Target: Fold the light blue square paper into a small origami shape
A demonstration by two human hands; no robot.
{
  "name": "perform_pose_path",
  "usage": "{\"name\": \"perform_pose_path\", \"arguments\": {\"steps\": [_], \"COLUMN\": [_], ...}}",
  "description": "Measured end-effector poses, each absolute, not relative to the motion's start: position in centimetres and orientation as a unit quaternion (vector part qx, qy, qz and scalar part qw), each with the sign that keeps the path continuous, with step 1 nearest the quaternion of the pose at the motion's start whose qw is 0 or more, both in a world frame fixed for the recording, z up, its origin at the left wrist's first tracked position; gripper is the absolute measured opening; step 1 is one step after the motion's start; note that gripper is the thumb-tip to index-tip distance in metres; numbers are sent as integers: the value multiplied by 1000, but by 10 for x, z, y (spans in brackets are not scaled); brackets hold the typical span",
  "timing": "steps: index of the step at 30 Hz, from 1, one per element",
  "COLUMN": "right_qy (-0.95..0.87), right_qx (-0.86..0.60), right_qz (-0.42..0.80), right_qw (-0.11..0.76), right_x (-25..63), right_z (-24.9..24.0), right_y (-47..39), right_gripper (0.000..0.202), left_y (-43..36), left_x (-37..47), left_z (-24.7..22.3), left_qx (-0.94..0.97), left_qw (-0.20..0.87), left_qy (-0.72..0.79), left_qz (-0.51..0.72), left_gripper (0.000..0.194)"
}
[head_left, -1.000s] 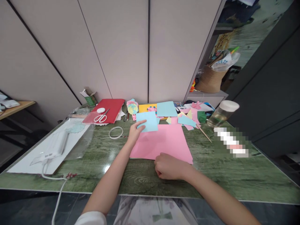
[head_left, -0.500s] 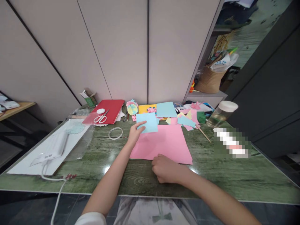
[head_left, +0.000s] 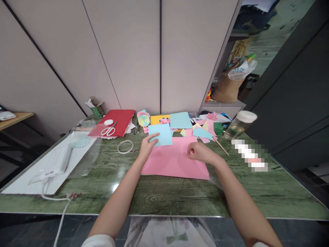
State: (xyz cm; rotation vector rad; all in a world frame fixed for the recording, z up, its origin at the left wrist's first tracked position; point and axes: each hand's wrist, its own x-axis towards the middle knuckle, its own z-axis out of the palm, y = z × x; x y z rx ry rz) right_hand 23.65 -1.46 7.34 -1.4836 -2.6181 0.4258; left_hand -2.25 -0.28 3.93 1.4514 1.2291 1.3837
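Pixelation blurs out an item (head_left: 251, 155) on the tabletop (head_left: 257, 192), a white cable (head_left: 61, 223) drops off the bottom edge, and the right hand (head_left: 201, 152) hides its curled fingertips!

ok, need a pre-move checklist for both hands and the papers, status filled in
1. Left hand touching light blue sheet: ok.
2. Right hand empty: cannot tell; it is curled closed.
3. Right hand lifted off pink sheet: cannot tell from this view.
4. Pink sheet fully unobstructed in view: not ok; light blue sheet and both hands cover parts.
5. Scissors apart from both hands: ok.
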Motion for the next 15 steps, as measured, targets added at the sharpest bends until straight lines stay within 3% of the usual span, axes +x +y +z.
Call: {"name": "perform_pose_path", "arguments": {"steps": [4,9,15], "right_qy": [-853,-927,-940], "right_qx": [-508,-311,-326], "right_qz": [113,208,98], "right_qw": [48,-18,10], "right_x": [223,187,183], "right_z": [72,67,49], "right_y": [-26,-69,-109], "right_gripper": [15,7,13], "left_y": [-3,-4,-5], "left_x": [-22,-21,-19], "left_z": [40,41,43], "left_qx": [573,566,568], "left_qw": [381,371,378], "left_qy": [483,495,496], "left_qz": [542,544,537], "left_gripper": [33,33,32]}}
